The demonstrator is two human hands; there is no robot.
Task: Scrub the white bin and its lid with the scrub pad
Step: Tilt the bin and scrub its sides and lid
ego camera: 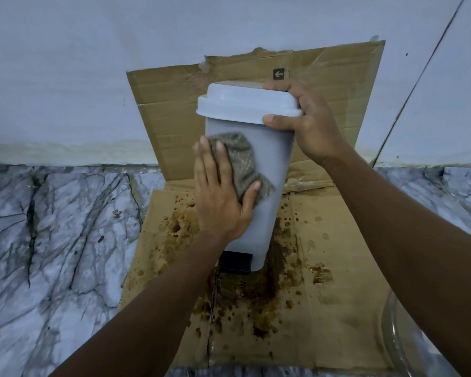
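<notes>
The white bin [272, 170] stands upright on stained cardboard, a black pedal [235, 262] at its base. Its white lid [245, 103] is closed on top. My left hand [220, 197] presses a grey-green scrub pad [241, 156] flat against the bin's front wall, fingers spread over it. My right hand [307, 123] grips the lid's right edge, thumb under the rim and fingers over the top.
A flattened cardboard sheet [337, 281] with brown wet stains lies on the marble floor [52, 240] and leans up the white wall [93, 63] behind the bin. The rim of a clear glass bowl [403, 336] shows at lower right.
</notes>
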